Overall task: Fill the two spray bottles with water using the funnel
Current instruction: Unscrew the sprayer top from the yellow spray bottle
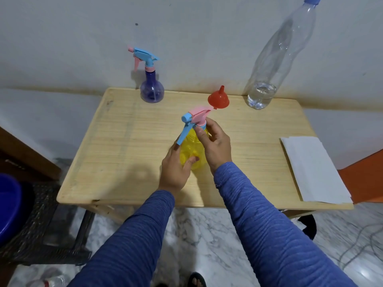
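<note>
Yellow spray bottle [191,148]: translucent plastic, bulbous body, standing at the middle of the surface [124,141], a pale wood-grain top with rounded corners. Its trigger head [195,117] is pink with a blue nozzle tip and a long blue lever hanging down on the left. The left hand [176,168] wraps the lower body from the left, thumb pressed across the near face of the bottle. The right hand [215,143] pinches the blue collar at the neck between thumb and fingers. Both arms wear blue ribbed sleeves.

Purple spray bottle [152,90]: translucent, round-bellied, upright at the far edge of the surface, left of centre and close to the wall. Its head is blue with a pink nozzle and pink lever, screwed on.

Funnel [218,98]: red plastic, cone-shaped, resting mouth-down with the spout pointing up, just beyond the yellow bottle's trigger head.

Water bottle [275,59]: tall, clear, ridged plastic with a blue cap, at the far right of the surface; water fills only the bottom portion.

Folded white paper [313,168]: flat rectangular sheets lying at the right edge of the surface.

Floor [207,235]: polished marble with grey veining. A blue basin [8,204] shows partly at the left edge of the view.
</note>
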Demonstrator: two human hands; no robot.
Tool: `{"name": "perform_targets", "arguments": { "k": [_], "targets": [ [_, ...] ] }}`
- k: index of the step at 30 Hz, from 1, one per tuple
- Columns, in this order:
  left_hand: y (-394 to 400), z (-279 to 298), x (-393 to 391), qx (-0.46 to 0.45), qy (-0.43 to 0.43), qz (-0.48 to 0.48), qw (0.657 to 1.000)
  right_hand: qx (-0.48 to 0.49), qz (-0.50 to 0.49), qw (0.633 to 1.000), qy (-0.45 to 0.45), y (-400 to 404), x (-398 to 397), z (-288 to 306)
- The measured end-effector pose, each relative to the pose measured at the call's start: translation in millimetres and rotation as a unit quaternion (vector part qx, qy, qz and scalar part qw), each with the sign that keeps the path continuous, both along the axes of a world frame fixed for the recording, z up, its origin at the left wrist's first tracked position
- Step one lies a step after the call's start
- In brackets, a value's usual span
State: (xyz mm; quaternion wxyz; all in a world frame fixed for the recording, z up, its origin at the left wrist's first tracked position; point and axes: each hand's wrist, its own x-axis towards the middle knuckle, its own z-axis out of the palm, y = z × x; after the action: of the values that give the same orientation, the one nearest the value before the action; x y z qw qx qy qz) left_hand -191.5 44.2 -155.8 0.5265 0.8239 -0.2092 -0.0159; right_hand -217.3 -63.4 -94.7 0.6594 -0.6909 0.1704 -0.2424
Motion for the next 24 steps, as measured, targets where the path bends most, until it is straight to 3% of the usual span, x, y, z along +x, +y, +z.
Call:
{"name": "perform_targets", "arguments": {
  "k": [24],
  "targets": [
    [1.0, 3.5, -0.3, -0.003, 0.005, -0.004, 1.000, -0.028, -0.007, 1.000, 0.000, -0.1, 1.7, 8.3]
  ]
}}
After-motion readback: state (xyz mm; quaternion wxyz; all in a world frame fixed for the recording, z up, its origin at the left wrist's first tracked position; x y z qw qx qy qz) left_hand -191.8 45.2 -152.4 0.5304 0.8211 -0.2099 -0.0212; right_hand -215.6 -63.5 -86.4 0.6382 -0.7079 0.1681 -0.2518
